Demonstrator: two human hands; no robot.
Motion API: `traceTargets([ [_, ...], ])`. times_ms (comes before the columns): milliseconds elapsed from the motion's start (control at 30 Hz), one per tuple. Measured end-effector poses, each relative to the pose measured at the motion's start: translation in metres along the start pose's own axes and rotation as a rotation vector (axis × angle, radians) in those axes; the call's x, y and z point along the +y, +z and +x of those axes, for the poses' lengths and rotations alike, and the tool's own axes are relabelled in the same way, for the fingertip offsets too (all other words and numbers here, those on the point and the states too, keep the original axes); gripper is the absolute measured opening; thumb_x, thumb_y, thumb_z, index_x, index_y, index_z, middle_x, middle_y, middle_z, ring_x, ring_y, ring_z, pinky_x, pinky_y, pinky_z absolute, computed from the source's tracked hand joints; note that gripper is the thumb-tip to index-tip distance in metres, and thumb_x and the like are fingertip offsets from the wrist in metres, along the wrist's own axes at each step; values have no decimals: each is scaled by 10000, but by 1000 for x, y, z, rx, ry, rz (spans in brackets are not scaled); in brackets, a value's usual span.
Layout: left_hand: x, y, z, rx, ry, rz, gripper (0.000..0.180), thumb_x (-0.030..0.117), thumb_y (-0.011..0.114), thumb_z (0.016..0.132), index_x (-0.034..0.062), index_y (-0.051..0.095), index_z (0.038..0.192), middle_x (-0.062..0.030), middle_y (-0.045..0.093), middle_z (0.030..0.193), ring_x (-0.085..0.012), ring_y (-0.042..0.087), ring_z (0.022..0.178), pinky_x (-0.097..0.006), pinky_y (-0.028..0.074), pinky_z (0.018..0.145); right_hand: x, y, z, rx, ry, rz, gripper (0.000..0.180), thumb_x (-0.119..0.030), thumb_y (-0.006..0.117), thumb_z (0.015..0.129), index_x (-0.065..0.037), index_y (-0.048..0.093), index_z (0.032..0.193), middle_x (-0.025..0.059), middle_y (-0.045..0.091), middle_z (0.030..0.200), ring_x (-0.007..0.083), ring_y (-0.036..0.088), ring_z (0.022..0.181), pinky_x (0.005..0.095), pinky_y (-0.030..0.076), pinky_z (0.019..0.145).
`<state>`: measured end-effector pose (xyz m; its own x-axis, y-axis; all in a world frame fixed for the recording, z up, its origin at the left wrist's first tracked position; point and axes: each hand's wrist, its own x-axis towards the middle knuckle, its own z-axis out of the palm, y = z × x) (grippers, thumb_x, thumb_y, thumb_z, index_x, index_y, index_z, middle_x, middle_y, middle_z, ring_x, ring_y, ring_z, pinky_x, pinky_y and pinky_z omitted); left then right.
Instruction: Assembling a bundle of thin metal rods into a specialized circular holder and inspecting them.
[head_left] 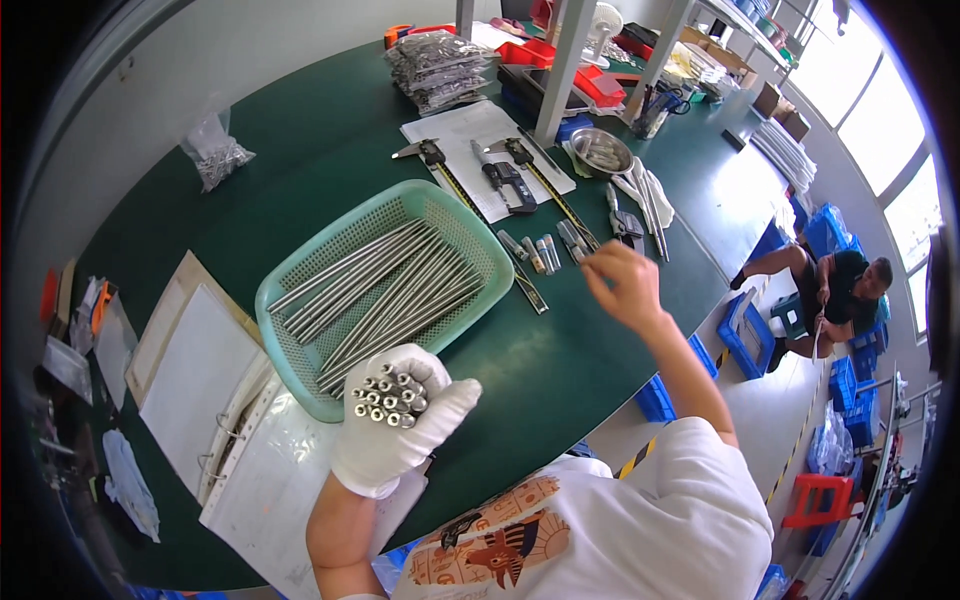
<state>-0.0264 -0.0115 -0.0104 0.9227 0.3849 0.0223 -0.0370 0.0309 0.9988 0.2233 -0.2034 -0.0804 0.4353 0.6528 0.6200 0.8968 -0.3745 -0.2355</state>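
Observation:
My left hand (400, 430), in a white glove, is closed around a bundle of metal rods (388, 396). Their shiny ends, with small holes in them, point up at me, while the glove hides their length. Just beyond it, a pale green plastic basket (285, 350) holds several long, slim metal rods (385, 290). My bare right hand (622, 285) hovers over the table beside a short row of small cylinders (545, 254). Its fingers are curled toward the thumb; whatever may be between them is too small or hidden to make out.
Calipers (460, 185) and a micrometer (508, 185) lie on paper beyond the basket; another micrometer (626, 225) and a metal bowl (602, 152) are farther right. An open ring binder (230, 410) lies at left. A seated person (845, 295) is among blue crates at right.

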Motion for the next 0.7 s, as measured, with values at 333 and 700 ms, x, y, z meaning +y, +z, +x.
traceTargets([
  [333, 0, 1, -5, 54, 48, -166, 245, -11, 685, 731, 56, 472, 632, -44, 535, 607, -103, 499, 552, -233, 419, 550, -2, 20, -61, 25, 322, 6, 380, 0, 569, 687, -82, 610, 1056, 75, 604, 888, 225, 602, 729, 317, 494, 651],
  [700, -4, -1, 0, 1, 24, -15, 199, 102, 713, 745, 69, 540, 653, 13, 517, 601, -73, 460, 548, -222, 379, 526, -39, -8, -12, 162, 292, 646, 164, -1, 536, 842, 24, 638, 967, 97, 647, 762, 126, 619, 645, 228, 478, 572],
])
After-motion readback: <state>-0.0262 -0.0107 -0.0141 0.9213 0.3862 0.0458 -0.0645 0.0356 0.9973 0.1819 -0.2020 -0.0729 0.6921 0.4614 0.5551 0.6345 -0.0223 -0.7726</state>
